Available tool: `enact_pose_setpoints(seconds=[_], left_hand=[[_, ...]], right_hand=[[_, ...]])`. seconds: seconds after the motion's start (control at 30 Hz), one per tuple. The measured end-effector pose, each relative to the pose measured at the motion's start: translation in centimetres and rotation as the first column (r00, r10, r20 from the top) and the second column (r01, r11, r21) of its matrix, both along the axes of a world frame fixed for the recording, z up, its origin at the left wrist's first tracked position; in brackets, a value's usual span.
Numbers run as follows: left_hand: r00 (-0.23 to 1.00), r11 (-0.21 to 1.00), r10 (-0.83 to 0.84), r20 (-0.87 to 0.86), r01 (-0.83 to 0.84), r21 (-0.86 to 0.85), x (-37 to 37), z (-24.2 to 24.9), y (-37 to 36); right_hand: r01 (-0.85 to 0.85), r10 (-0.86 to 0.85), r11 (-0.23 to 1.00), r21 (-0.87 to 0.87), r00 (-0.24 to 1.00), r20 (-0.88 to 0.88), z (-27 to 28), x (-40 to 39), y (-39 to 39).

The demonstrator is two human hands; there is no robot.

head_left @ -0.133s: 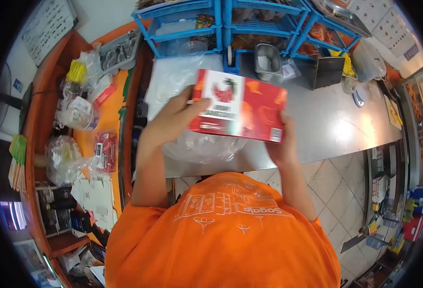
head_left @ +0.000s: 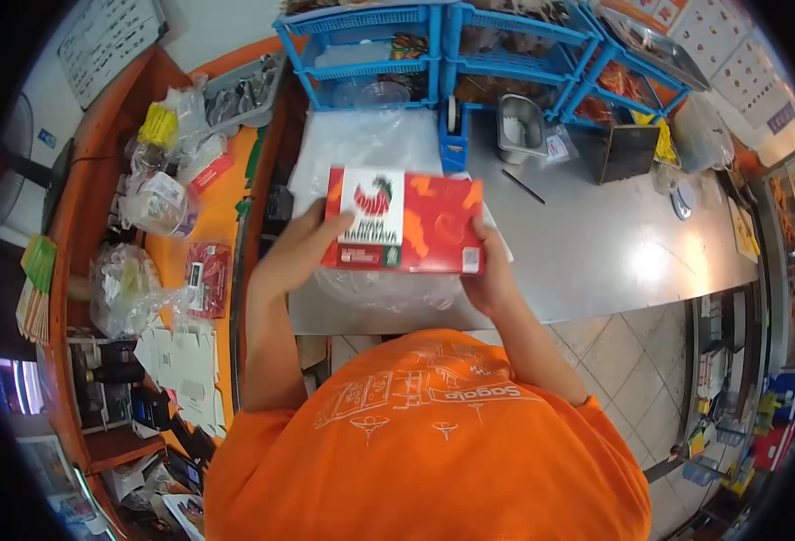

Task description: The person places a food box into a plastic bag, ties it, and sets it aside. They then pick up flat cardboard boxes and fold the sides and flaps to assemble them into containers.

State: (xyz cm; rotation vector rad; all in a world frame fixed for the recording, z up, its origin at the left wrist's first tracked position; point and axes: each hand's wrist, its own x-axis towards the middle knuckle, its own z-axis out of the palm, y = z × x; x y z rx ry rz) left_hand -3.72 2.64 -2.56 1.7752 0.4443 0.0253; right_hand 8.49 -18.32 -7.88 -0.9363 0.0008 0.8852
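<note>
A red cardboard food box [head_left: 440, 221] with a white panel and a chilli-like logo is held up in front of me, over the steel table [head_left: 587, 221]. My left hand [head_left: 300, 248] grips its left end, thumb on the printed front. At the lower right corner, my right hand [head_left: 495, 278] is closed round the other end. Fingers behind the box are hidden. Clear plastic [head_left: 384, 290] lies on the table below the box, and more plastic sheeting [head_left: 348, 144] is spread behind it. Something white shows partly past the box's right edge.
Blue plastic racks [head_left: 370, 68] line the back. In front of them are a steel container [head_left: 521, 126], a blue tape dispenser [head_left: 453, 144] and a thin black stick [head_left: 523, 186]. On the left, an orange counter [head_left: 167, 257] carries bagged items and a tray of cutlery [head_left: 239, 99].
The box has come left and slightly lower in view, and sits more level, with both hands still on it. The black stick and the white thing behind the box have come into sight.
</note>
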Motion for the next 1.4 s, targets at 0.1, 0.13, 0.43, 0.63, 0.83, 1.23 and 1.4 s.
enact_pose_setpoints(seconds=[0.1, 0.13, 0.43, 0.63, 0.83, 1.23, 1.4], left_hand=[[0.994, 0.987, 0.039, -0.103, -0.055, -0.148, -1.9, -6.1, 0.8], [0.983, 0.971, 0.051, -0.176, -0.090, -0.223, -2.5, -7.5, 0.8], [0.996, 0.906, 0.039, -0.079, -0.068, -0.418, -1.2, -11.5, 0.3], [0.860, 0.882, 0.409, -0.305, -0.459, -0.112, -2.9, -10.2, 0.8], [0.921, 0.849, 0.355, 0.161, -0.389, 0.356, 0.6, -24.3, 5.1], [0.873, 0.723, 0.434, -0.223, -0.485, -0.492, -3.9, -17.1, 0.9], [0.821, 0.753, 0.516, -0.245, -0.571, -0.326, 0.4, -12.7, 1.0]], right_hand=[[-0.083, 0.074, 0.991, -0.103, 0.994, -0.084, -2.7, -1.6, 0.6], [-0.139, 0.116, 0.980, -0.142, 0.980, -0.161, -3.4, -1.8, 0.7], [-0.162, 0.166, 0.958, -0.237, 0.986, -0.002, -8.7, 0.6, 1.8], [-0.064, 0.391, 0.763, -0.643, 0.838, 0.381, -7.1, 4.5, -0.9], [0.399, 0.506, 0.709, -0.581, 0.287, 0.814, -15.9, 7.4, 1.8], [-0.116, 0.461, 0.652, -0.749, 0.846, 0.270, -10.2, 4.6, -0.4], [-0.013, 0.426, 0.675, -0.738, 0.823, 0.375, -15.1, 8.4, 1.2]])
